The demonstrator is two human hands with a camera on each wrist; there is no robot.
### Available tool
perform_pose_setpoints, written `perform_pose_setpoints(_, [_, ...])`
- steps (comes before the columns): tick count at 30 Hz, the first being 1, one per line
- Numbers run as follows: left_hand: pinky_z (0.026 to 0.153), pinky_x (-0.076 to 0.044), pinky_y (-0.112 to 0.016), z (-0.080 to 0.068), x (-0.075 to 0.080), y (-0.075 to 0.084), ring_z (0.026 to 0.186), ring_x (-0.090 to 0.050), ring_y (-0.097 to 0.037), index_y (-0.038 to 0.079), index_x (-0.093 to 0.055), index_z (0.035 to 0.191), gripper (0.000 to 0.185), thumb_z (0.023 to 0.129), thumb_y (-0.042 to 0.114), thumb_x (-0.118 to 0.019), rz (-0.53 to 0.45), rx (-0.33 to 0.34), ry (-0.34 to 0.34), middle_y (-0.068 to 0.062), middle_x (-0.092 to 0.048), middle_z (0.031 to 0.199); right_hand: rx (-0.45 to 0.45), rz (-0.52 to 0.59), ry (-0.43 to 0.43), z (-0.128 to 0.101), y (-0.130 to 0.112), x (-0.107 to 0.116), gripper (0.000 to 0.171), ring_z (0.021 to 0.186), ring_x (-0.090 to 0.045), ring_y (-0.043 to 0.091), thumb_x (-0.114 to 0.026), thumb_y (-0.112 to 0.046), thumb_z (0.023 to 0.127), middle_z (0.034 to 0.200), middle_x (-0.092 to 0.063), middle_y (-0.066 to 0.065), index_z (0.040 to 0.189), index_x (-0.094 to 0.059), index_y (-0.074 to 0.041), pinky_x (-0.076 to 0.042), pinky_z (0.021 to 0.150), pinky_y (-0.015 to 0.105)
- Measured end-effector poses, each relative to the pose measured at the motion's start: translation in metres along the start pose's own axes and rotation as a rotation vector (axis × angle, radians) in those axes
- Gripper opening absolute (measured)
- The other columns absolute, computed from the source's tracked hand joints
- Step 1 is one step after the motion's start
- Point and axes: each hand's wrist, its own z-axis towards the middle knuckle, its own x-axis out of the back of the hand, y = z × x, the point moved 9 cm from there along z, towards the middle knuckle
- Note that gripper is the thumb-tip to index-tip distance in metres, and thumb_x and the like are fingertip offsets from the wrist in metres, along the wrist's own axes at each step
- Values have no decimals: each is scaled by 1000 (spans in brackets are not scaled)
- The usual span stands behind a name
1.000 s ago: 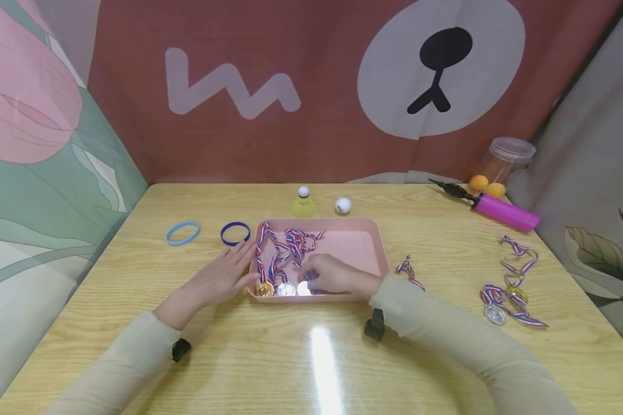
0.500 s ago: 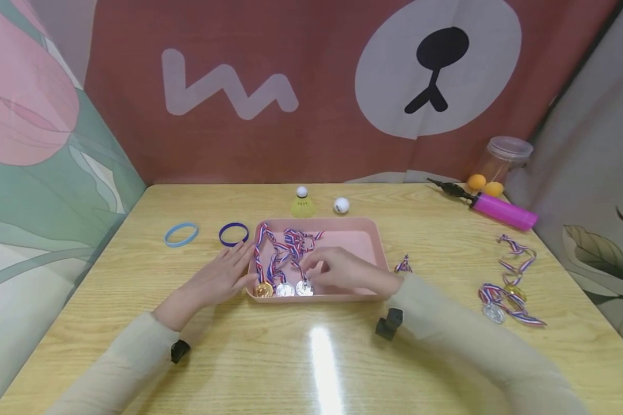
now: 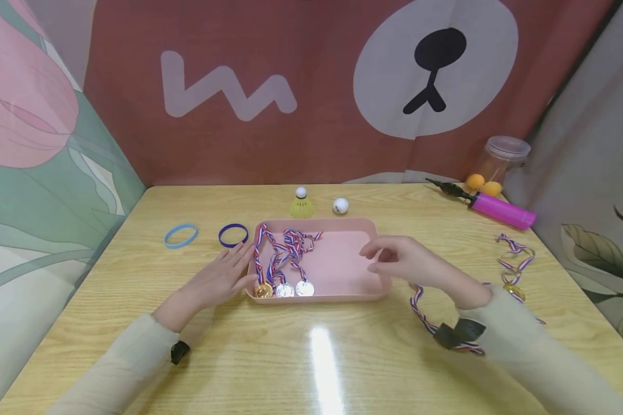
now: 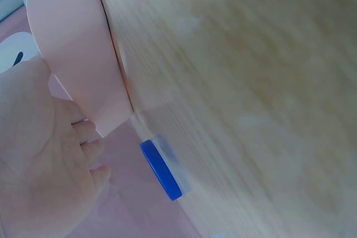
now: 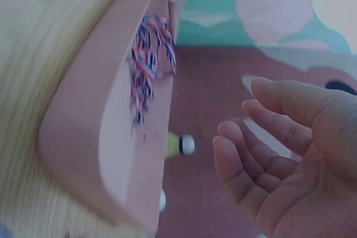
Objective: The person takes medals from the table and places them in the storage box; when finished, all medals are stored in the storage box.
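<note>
Pink plastic tray [image 3: 342, 227] sits mid-table with three medals lined up at its 7 o'clock corner: gold medal [image 3: 263, 290], silver medal [image 3: 285, 290], second silver medal [image 3: 305, 287], their striped ribbons [image 3: 285, 248] trailing toward 11 o'clock.

We see the left hand [image 3: 219, 279] flat on the table at the tray's 9 o'clock edge, fingers straight, touching the rim, holding nothing. Dark blue wristband [image 3: 233, 234] and light blue wristband [image 3: 180, 235] lie just beyond it at 10 o'clock.

The right hand [image 3: 415, 264] hovers over the tray's 3 o'clock rim, fingers loosely curled, empty in the wrist view [image 5: 279, 154]. A loose ribbon [image 3: 420, 308] lies under its wrist, and more medals [image 3: 514, 268] lie further out at 3 o'clock, partly hidden by the sleeve.

Risks, as we judge them: the sleeve or wrist could snag that loose ribbon and drag it off line; the tangled ribbons in the tray could catch a finger and pull the medals out of their row; the tray looks light, so it could slide if the left hand lifts.

Versus a second ago: the right hand was down on the second silver medal in the tray; now it is off it and out at the right rim. Left hand and tray unchanged.
</note>
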Motion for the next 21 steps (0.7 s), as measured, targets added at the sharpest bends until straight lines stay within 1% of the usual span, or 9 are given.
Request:
perform_pose_setpoints(5, [108,-14,-50,0,1,1,135,-14,-38,-5,-19,144,66,99,40,-35,0,-3,1,-21,-18,148,-35,-12,51,-30,19,24,21,76,-60,13,-67,-7,84,99,-64,10,104,-65,-2,-52,62,27])
perform_pose_setpoints(8, [108,-15,-51,0,2,2,135,-15,-38,-6,-20,143,65,99,38,-38,3,-13,9,-21,-19,148,-67,-38,94,-50,33,37,22,77,-60,12,-67,-8,84,98,-64,10,105,-64,-2,-52,64,26])
perform_pose_setpoints(12, [107,-16,-52,2,3,4,134,-17,-39,-8,-21,142,64,99,35,-40,15,-29,22,-23,-21,147,-170,-86,158,-80,56,56,26,80,-59,11,-65,-14,87,99,-63,11,110,-62,-2,-52,67,26])
perform_pose_setpoints(15, [107,-16,-52,2,4,4,134,-17,-40,-8,-21,142,63,99,34,-40,14,-30,25,-23,-20,147,-237,-111,195,-102,74,68,28,80,-59,10,-63,-16,88,98,-62,10,112,-60,-1,-52,64,26])
perform_pose_setpoints(16, [107,-16,-52,1,4,5,134,-17,-40,-8,-21,142,63,99,34,-40,11,-30,27,-23,-20,147,-245,-127,204,-108,80,71,28,79,-59,9,-63,-15,89,96,-62,9,111,-60,0,-51,62,26])
perform_pose_setpoints(19, [107,-16,-52,1,4,5,134,-17,-40,-8,-21,142,63,99,34,-40,7,-32,31,-22,-19,148,-213,-157,213,-123,93,76,24,73,-59,8,-63,-8,88,88,-61,6,108,-60,5,-50,57,25])
perform_pose_setpoints(21, [107,-16,-52,1,4,5,134,-16,-40,-8,-20,142,63,99,33,-41,7,-34,33,-22,-19,148,-188,-196,220,-132,100,77,19,71,-58,5,-64,-2,85,84,-60,2,102,-61,5,-49,58,22])
